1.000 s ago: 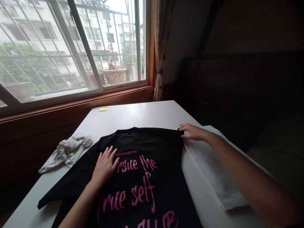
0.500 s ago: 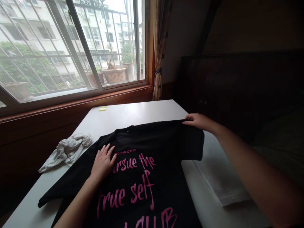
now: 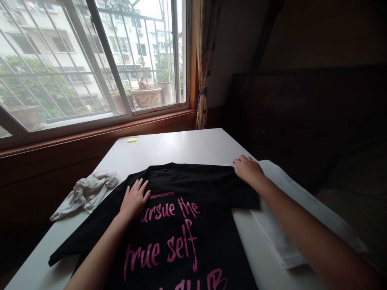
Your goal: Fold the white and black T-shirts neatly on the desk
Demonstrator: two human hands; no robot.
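A black T-shirt (image 3: pixel 211 193) with pink lettering lies spread face up, its neckline toward the window. My left hand (image 3: pixel 134 199) rests flat on its chest, fingers spread, beside the print. My right hand (image 3: pixel 248 171) is closed at the shoulder on the right, above the sleeve. A small white tip juts out by its fingertips, and white cloth (image 3: pixel 273 237) shows on both sides of the right forearm. The fingers appear to pinch this cloth; the exact grip is hidden.
The white table (image 3: pixel 178 145) carries a crumpled pale cloth (image 3: pixel 87 191) on the left and a yellow sticky note (image 3: pixel 132 139) at its far left corner. Beyond are a barred window (image 3: pixel 145 56) and a tied curtain (image 3: pixel 204 60). Dark furniture (image 3: pixel 290 112) stands on the right.
My right hand has come down and nearer from the shirt's raised shoulder edge, which has sunk. White cloth now shows at its fingertips and beyond the forearm. My left hand stays on the shirt.
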